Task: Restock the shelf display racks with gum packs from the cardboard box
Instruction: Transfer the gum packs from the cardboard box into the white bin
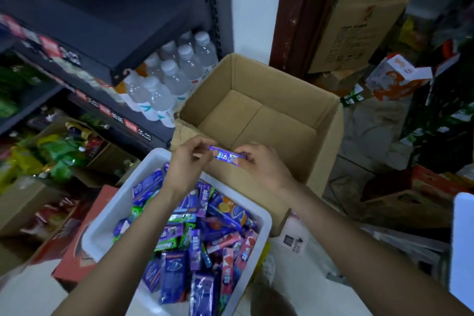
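Gum packs (195, 244), purple, blue, green and red, are heaped loosely in a white tub (107, 228), which is taken as the landmark. Beyond the tub's far rim, touching it or nearly so, an open cardboard box (287, 90) is seen, with nothing visible on its floor. To the left of the tub and beyond it, dark shelf racks (84, 41) are stacked with clear water bottles (177, 74) and bright snack bags (59, 151). Over the tub's far rim, a single purple gum pack (227, 156) is held between both hands. Its left end is pinched by the curled fingertips of the left hand (187, 161); its right end is gripped by the thumb and fingers of the right hand (261, 164). The pack's long axis is laid left to right, slightly tilted down to the right. Neither hand is left free. The racks lie to the left, so the left hand is judged the nearer one for placing the pack.
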Available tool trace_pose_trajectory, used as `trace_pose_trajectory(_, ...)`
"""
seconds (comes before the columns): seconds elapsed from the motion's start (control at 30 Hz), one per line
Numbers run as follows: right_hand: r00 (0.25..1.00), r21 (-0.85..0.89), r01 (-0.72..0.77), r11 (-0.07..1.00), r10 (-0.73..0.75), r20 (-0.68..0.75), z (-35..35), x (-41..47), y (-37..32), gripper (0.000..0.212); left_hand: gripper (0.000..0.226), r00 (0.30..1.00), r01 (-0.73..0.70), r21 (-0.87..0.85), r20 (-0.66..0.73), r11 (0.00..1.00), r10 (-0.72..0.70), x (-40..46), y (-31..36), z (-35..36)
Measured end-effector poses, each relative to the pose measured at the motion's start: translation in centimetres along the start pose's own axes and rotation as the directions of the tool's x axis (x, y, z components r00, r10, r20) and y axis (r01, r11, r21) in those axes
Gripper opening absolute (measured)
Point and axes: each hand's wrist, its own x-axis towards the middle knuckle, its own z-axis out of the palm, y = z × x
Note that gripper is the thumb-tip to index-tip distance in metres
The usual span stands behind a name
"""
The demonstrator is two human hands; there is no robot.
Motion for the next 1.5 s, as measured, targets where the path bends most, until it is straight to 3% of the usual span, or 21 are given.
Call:
trace_pose_trajectory(0.13, 1.0, 0.032, 0.008, 0.999, -0.008, 0.0, 5.8, -2.8, -3.5, 0.018, 0.024, 0.999, 0.026, 0.086, -0.023, 0.996, -0.024, -4.7, -3.7, -4.2)
trace_pose_trajectory(0.23, 0.989, 0.143, -0.124, 0.982, 0.133, -0.058, 10.7, -5.1, -5.3, 0.019, 0.022, 0.998, 0.019, 0.21, 0.052, 0.978, -0.03, -8.2, -6.9, -6.6)
trace_pose_trajectory(0.33, 0.956, 0.135, -0.239, 0.962, 0.257, -0.141, 14.5, -7.1, -6.2, 0.02, 0.056, 0.968, -0.141, 0.462, 0.249, 0.876, 0.025, -10.9, -10.2, -8.6)
trace_pose_trajectory(0.43, 0.924, 0.08, -0.296, 0.952, 0.306, -0.228, 16.3, -9.0, -6.5, 0.014, 0.091, 0.907, -0.267, 0.608, 0.42, 0.748, -0.018, -12.9, -12.3, -9.5)
trace_pose_trajectory(0.53, 0.915, -0.145, -0.359, 0.922, 0.317, -0.249, 17.3, -10.7, -6.5, 0.022, 0.102, 0.877, -0.34, 0.688, 0.479, 0.641, -0.049, -13.8, -13.2, -9.4)
trace_pose_trajectory(0.67, 0.911, -0.334, -0.394, 0.856, 0.317, -0.262, 17.8, -12.0, -6.9, 0.033, 0.099, 0.889, -0.303, 0.695, 0.452, 0.652, -0.068, -14.3, -12.9, -9.0)
trace_pose_trajectory(0.77, 0.936, -0.365, -0.332, 0.87, 0.256, -0.241, 17.6, -12.1, -7.1, 0.045, 0.088, 0.911, -0.224, 0.559, 0.411, 0.799, -0.032, -14.4, -12.3, -9.0)
trace_pose_trajectory(0.87, 0.951, -0.317, -0.298, 0.9, 0.252, -0.178, 17.2, -11.5, -7.2, 0.051, 0.072, 0.968, -0.122, 0.427, 0.251, 0.896, 0.013, -14.6, -12.3, -9.5)
trace_pose_trajectory(0.93, 0.958, -0.293, -0.282, 0.914, 0.251, -0.138, 16.9, -10.9, -7.1, 0.058, 0.069, 0.996, -0.01, 0.476, 0.086, 0.879, -0.035, -15.3, -12.7, -9.7)
trace_pose_trajectory(1.03, 0.957, -0.269, -0.289, 0.919, 0.28, -0.071, 16.3, -9.7, -6.8, 0.076, 0.088, 0.968, 0.225, 0.614, -0.055, 0.756, -0.244, -16.0, -13.3, -9.8)
trace_pose_trajectory(1.13, 0.951, -0.273, -0.297, 0.915, 0.31, 0.005, 15.9, -7.9, -6.5, 0.092, 0.103, 0.938, 0.264, 0.649, -0.001, 0.713, -0.347, -15.6, -14.2, -9.7)
trace_pose_trajectory(1.27, 0.915, -0.308, -0.349, 0.885, 0.393, 0.092, 15.3, -5.6, -6.2, 0.107, 0.104, 0.933, 0.204, 0.539, 0.144, 0.817, -0.329, -14.2, -14.7, -9.1)
trace_pose_trajectory(1.5, 0.903, -0.36, -0.381, 0.852, 0.426, 0.052, 14.0, -3.4, -4.0, 0.109, 0.109, 0.918, 0.274, 0.527, 0.104, 0.804, -0.382, -12.8, -15.0, -8.0)
